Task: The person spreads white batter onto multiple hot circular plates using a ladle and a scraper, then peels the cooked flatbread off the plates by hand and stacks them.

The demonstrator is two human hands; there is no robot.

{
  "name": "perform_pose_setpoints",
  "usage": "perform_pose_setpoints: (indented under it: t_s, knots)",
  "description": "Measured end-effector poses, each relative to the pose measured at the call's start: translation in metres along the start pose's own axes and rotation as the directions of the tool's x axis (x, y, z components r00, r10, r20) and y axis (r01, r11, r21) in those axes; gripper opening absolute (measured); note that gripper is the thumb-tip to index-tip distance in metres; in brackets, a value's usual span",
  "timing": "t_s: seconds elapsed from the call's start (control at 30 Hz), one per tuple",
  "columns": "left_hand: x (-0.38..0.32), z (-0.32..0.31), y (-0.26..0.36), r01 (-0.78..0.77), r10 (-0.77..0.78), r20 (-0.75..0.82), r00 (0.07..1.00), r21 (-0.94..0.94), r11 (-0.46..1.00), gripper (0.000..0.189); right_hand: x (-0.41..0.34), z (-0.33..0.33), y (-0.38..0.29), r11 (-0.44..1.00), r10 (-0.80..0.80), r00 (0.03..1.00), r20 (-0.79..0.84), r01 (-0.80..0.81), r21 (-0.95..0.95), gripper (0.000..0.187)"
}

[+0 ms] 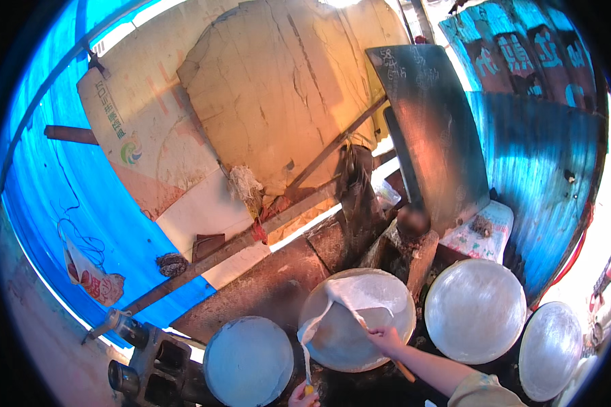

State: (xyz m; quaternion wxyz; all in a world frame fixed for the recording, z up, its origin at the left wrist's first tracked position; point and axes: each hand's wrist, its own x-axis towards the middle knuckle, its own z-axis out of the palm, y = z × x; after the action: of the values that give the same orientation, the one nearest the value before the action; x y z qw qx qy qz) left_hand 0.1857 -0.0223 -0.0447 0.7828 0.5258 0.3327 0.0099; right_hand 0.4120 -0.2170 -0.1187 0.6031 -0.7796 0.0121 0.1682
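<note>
In front of me is a round metal griddle (343,351), its far part coated with white batter (387,290). My right hand (385,340) grips a wooden-handled spreader (405,371), whose batter-coated end reaches onto the far left of the griddle. At the bottom edge, my left hand (303,397) is closed around the yellow handle of a ladle-like utensil (310,330). White batter covers its upper part, which lies over the griddle's left rim. The two utensils meet or overlap near the far rim; whether they touch I cannot tell.
Another griddle (248,361) sits to the left, and two more, a near one (474,311) and a farther one (550,351), to the right. Dark metal stove parts (165,364) stand at lower left. Behind rise cardboard sheets (285,91) and a dark board (433,137) bearing writing.
</note>
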Motion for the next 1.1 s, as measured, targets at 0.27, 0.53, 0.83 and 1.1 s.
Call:
perform_pose_setpoints:
  t_s: [0.27,0.53,0.83,1.1]
  knots:
    - [-0.051,0.037,0.026,-0.206,0.221,0.051,0.974,-0.209,0.956,0.022,0.026,-0.053,-0.033,0.998,0.036,0.997,0.072,-0.033,-0.048,0.022]
    - [-0.046,0.076,0.034,-0.063,0.120,0.133,0.984,-0.371,0.926,0.018,0.068,-0.088,-0.050,0.996,0.093,0.974,0.206,-0.090,-0.020,0.019]
    - [-0.070,0.059,0.031,-0.057,0.114,0.048,0.992,-0.640,0.766,0.018,0.069,-0.105,-0.073,0.958,0.131,0.829,0.544,0.035,-0.283,0.026]
    - [-0.099,0.051,0.021,-0.179,0.141,-0.112,0.984,-0.713,0.678,0.019,0.055,-0.085,-0.061,0.954,0.288,0.559,0.777,-0.238,-0.182,0.023]
